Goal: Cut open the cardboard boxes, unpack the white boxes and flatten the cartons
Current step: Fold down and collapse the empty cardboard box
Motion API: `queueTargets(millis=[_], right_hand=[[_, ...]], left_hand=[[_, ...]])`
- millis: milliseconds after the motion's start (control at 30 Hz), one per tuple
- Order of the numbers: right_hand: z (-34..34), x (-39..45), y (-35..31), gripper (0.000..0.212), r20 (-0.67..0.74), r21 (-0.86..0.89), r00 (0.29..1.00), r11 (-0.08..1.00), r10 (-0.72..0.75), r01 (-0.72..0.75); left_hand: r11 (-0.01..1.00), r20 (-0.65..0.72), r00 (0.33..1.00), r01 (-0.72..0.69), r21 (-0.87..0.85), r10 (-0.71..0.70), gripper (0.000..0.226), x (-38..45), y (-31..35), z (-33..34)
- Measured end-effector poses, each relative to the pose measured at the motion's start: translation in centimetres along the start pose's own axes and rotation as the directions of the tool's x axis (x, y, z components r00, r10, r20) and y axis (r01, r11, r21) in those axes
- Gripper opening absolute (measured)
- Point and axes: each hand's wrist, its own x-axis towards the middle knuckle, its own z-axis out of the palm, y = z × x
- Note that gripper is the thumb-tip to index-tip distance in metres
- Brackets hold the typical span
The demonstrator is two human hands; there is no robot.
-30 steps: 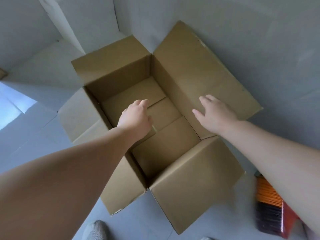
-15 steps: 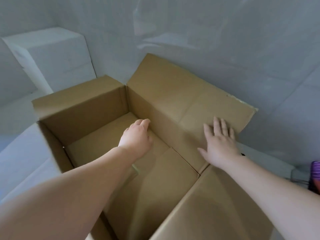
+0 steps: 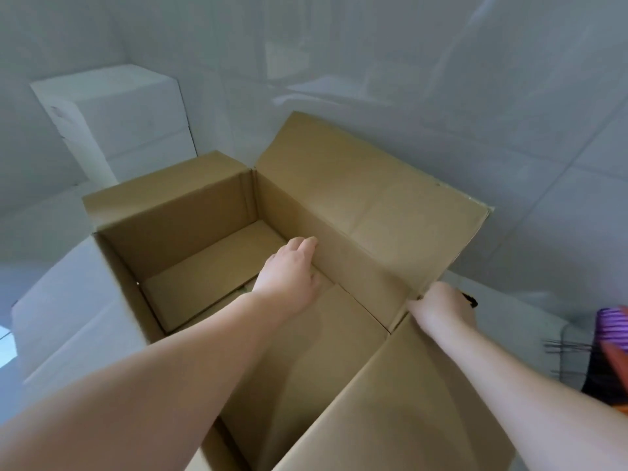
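Reaching forward from the bottom of the view, two bare forearms are seen over an open brown cardboard carton (image 3: pixel 210 215) standing on a pale tiled floor (image 3: pixel 560 205). Nearest, the carton's right front flap (image 3: pixel 407 402) is folded outward and fills the lower right. The left hand (image 3: pixel 289 273) is held inside the carton, knuckles up and fingers loosely curled, fingertips touching the right inner wall near the base flaps; nothing is gripped by it. The right hand (image 3: pixel 441 311) is placed at the carton's near right corner, where its fingers are curled over the edge of the far right flap (image 3: pixel 356 185), which is spread outward and flat. No contents are visible on the carton's bottom. A white box (image 3: pixel 68 328) is pressed against the carton's left side. Farther back, stacked white boxes (image 3: pixel 119 120) are set by the wall. Open floor is seen to the right, apart from a blurred purple and orange object (image 3: pixel 611 351).
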Motion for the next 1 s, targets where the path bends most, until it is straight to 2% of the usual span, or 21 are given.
queueTargets(millis=[100, 200, 300, 367, 400, 467, 600, 667, 733, 833, 867, 933, 1000], right_hand=[[0.6, -1.6, 0.4, 0.022, -0.071, 0.088, 0.992, 0.990, -0.101, 0.108], [1.4, -3.8, 0.6, 0.017, -0.091, 0.142, 0.977, 0.968, -0.195, 0.206], [1.9, -5.8, 0.8, 0.025, -0.086, 0.132, 0.968, 0.960, -0.237, 0.247], [1.9, -6.7, 1.0, 0.027, -0.093, 0.111, 0.962, 0.957, -0.258, 0.268], [1.8, -7.0, 1.0, 0.028, -0.101, 0.097, 0.957, 0.954, -0.274, 0.283], [1.5, -7.2, 1.1, 0.031, -0.112, 0.054, 0.947, 0.949, -0.302, 0.310], [1.2, -6.8, 1.2, 0.021, -0.077, 0.078, 0.950, 0.948, -0.303, 0.309], [1.0, -6.4, 1.4, 0.019, -0.002, 0.070, 0.961, 0.958, -0.278, 0.277], [1.0, -5.9, 2.1, 0.025, 0.100, 0.091, 0.957, 0.960, -0.272, 0.264], [0.7, -4.5, 4.4, 0.040, 0.283, 0.228, 0.918, 0.949, -0.279, 0.219], [0.2, -3.9, 5.4, 0.044, 0.353, 0.223, 0.892, 0.951, -0.283, 0.213], [-2.0, -3.2, 7.6, 0.046, 0.559, 0.146, 0.789, 0.967, -0.255, 0.208], [-4.5, -2.9, 10.2, 0.035, 0.792, 0.129, 0.582, 0.983, -0.183, 0.133]], left_hand=[[0.994, 0.010, 0.995, -0.103, 0.042, 0.103, 0.066, 1.3, 1.9, -2.0], [0.947, 0.038, 0.956, -0.295, 0.128, 0.292, 0.074, 3.7, 5.4, -2.9], [0.810, 0.131, 0.846, -0.533, 0.244, 0.518, 0.087, 5.6, 10.1, -2.8], [0.690, 0.177, 0.768, -0.633, 0.350, 0.615, 0.092, 6.5, 13.0, -2.9], [0.651, 0.182, 0.752, -0.645, 0.400, 0.633, 0.091, 7.0, 14.2, -3.1], [0.642, 0.195, 0.765, -0.628, 0.440, 0.615, 0.086, 7.9, 16.2, -3.6], [0.677, 0.325, 0.796, -0.605, 0.419, 0.510, 0.052, 9.1, 17.7, -5.0], [0.700, 0.349, 0.801, -0.596, 0.392, 0.487, 0.047, 9.2, 17.7, -5.4], [0.679, 0.380, 0.796, -0.603, 0.419, 0.471, 0.049, 8.8, 17.5, -5.3], [0.651, 0.403, 0.792, -0.608, 0.454, 0.458, 0.033, 8.6, 17.2, -5.3], [0.644, 0.402, 0.798, -0.601, 0.473, 0.449, 0.029, 8.4, 17.0, -5.3], [0.635, 0.412, 0.811, -0.583, 0.507, 0.415, 0.030, 7.9, 16.8, -5.2], [0.636, 0.410, 0.831, -0.553, 0.539, 0.375, 0.030, 7.3, 16.8, -5.1]])
